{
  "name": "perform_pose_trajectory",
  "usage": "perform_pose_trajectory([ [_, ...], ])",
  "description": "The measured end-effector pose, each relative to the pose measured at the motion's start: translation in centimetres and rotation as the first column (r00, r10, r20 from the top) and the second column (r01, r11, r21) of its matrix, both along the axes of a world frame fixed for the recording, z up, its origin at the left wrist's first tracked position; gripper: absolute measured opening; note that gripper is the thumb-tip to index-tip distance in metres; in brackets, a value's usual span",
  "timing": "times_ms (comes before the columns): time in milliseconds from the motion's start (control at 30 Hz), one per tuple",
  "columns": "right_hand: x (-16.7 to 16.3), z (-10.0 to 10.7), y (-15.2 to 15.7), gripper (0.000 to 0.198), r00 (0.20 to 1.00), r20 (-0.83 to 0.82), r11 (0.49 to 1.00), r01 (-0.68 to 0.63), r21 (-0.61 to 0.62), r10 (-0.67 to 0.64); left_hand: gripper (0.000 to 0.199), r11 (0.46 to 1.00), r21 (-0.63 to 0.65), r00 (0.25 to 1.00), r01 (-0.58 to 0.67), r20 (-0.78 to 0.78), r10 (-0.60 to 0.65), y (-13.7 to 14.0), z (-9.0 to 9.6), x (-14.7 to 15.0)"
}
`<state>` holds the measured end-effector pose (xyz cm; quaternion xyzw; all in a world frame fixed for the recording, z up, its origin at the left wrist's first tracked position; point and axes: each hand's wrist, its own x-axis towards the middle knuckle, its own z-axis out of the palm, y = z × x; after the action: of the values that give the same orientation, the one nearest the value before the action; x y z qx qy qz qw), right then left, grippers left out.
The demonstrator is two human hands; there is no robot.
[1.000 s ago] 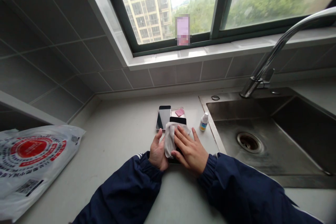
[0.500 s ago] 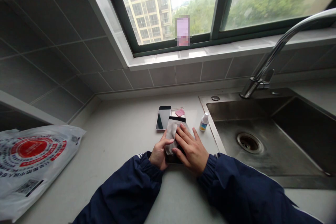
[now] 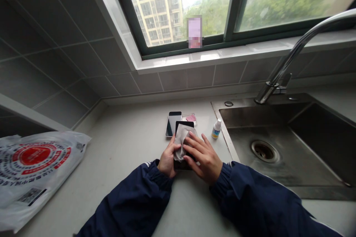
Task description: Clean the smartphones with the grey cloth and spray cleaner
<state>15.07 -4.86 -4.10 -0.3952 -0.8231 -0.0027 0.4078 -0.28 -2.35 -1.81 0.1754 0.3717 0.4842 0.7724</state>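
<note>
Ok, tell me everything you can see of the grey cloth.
The cloth is light grey and thin-looking, with a zigzag top edge. It lies creased on a dark phone-like device, whose upper and lower ends show beyond it. The left hand has its thumb on the cloth's left side; the right hand covers part of its right with its fingers.
</note>
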Motion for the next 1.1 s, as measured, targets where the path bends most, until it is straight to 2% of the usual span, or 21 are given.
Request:
perform_pose_trajectory([
  [100,-0.1,0.2,0.0,0.024,0.998,-0.029,0.998,-0.059,0.031,0.06,0.082,1.0,0.0,1.0,-0.003,-0.028,0.003,-0.1,0.0,0.0],
  [200,-0.1,0.5,0.0,0.022,0.996,-0.072,0.998,-0.044,0.055,0.048,0.083,1.0,-0.013,0.998,0.005,-0.056,-0.006,-0.2,0.0,0.0],
  [367,-0.1,0.8,-0.2,0.039,0.986,-0.167,1.0,-0.008,0.011,0.01,0.083,1.0,-0.018,0.993,0.019,-0.118,-0.021,-0.3,-0.4,0.2],
  [500,0.1,0.4,0.0,0.05,0.983,-0.172,0.997,0.071,0.008,-0.069,0.083,1.0,0.0,0.991,0.03,-0.132,-0.03,-0.3,-0.6,0.2],
  [567,0.3,0.2,0.3,0.047,0.982,-0.163,0.994,0.107,0.037,-0.1,0.083,0.997,0.051,0.994,0.059,-0.099,-0.054,-0.4,-0.6,0.2],
  [667,0.6,0.0,0.7,0.031,0.979,-0.163,0.989,0.133,0.068,-0.121,0.083,0.986,0.121,0.992,0.114,-0.059,-0.107,-0.4,-0.8,0.2],
  [800,0.8,0.3,0.7,0.02,0.979,-0.174,0.992,0.119,0.051,-0.108,0.075,0.976,0.165,0.989,0.144,-0.058,-0.136,-0.5,-1.0,0.1],
  [867,0.8,0.7,0.6,0.02,0.977,-0.187,0.993,0.11,0.034,-0.102,0.074,0.98,0.156,0.991,0.127,-0.052,-0.121,-0.4,-1.1,0.0],
  [967,0.7,1.3,0.3,0.019,0.975,-0.208,0.996,0.084,0.028,-0.077,0.08,0.996,0.073,0.998,0.059,-0.034,-0.057,-0.2,-0.8,0.0],
  [1033,0.7,1.6,0.1,0.019,0.977,-0.211,0.999,0.033,0.038,-0.024,0.083,1.0,0.024,0.999,0.009,-0.031,-0.009,0.0,-0.5,-0.1],
  [1100,0.6,1.8,-0.1,0.021,0.98,-0.193,0.998,-0.037,0.042,0.044,0.081,0.999,0.033,0.999,-0.025,-0.02,0.025,0.3,-0.2,-0.1],
])
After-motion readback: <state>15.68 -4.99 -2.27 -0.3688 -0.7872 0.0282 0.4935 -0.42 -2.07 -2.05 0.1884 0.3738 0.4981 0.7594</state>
